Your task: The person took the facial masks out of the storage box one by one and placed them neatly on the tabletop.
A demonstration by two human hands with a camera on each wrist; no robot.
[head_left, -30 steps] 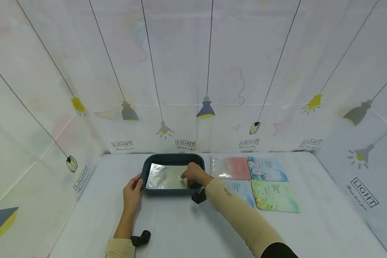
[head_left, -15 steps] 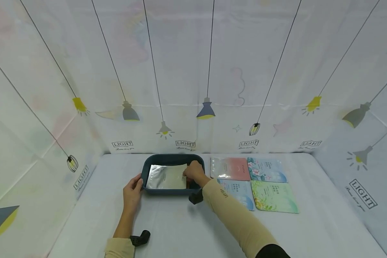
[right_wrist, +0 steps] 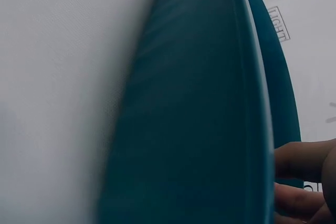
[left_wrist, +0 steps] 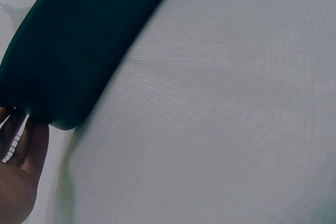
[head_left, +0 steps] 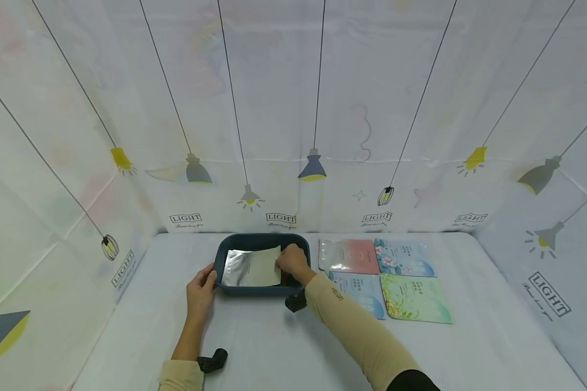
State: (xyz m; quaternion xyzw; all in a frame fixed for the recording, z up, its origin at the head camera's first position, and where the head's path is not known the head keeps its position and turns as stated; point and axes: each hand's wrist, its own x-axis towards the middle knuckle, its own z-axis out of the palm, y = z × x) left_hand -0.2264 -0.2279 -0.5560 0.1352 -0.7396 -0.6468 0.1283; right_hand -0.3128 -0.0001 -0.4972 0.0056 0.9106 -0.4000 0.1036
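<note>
A dark teal plastic bin (head_left: pixel 264 291) stands on the white-covered table. Inside it lies a silver and cream foil sachet (head_left: pixel 256 269), like a face mask packet. My right hand (head_left: pixel 294 260) reaches into the bin and pinches this sachet's right edge, which is bent up. Beneath that edge shows a strip of reddish brown (head_left: pixel 284 278). My left hand (head_left: pixel 200 293) touches the bin's left end with fairly straight fingers (left_wrist: pixel 37 148). The right wrist view shows the bin's long wall, with the right fingers (right_wrist: pixel 299 161) behind its rim and the sachet hidden.
To the bin's right lie a pink sachet (head_left: pixel 349 256), a floral blue one (head_left: pixel 406 258), a pale blue one (head_left: pixel 359 290) and a green one (head_left: pixel 416 297). My right sleeve (head_left: pixel 362 331) passes in front of them. A lamp-patterned cloth (head_left: pixel 274 108) hangs behind.
My right hand has closed on the sachet and shifted its right edge slightly left and up. The left hand stays at the bin's end.
</note>
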